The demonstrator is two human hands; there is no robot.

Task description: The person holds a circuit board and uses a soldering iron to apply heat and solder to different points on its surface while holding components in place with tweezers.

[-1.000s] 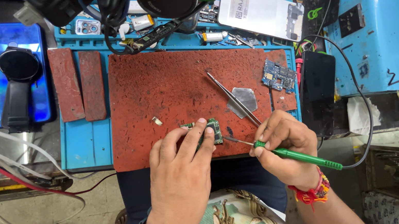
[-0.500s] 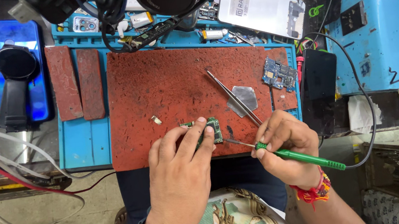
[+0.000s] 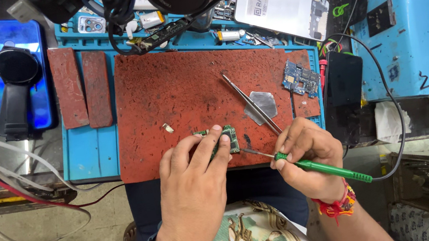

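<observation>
My left hand [image 3: 193, 188] presses its fingertips on a small green circuit board [image 3: 229, 137] that lies near the front edge of the red work mat [image 3: 177, 95]. My right hand [image 3: 308, 152] grips a green-handled soldering iron [image 3: 322, 169]; its thin metal tip points left, close to the board's right side. Metal tweezers [image 3: 251, 104] lie on the mat just above my right hand, next to a silver hexagonal plate [image 3: 261, 105].
A blue circuit board [image 3: 299, 78] sits at the mat's right edge, a black box [image 3: 345, 85] beside it. A white phone back [image 3: 282, 7] and small parts lie on the blue tray [image 3: 85, 152]. A blue phone [image 3: 12, 76] with a black holder is at left. Blue machine [image 3: 408, 26] at right.
Both hands hold almost the same pose. The iron's tip has shifted only slightly near the green board.
</observation>
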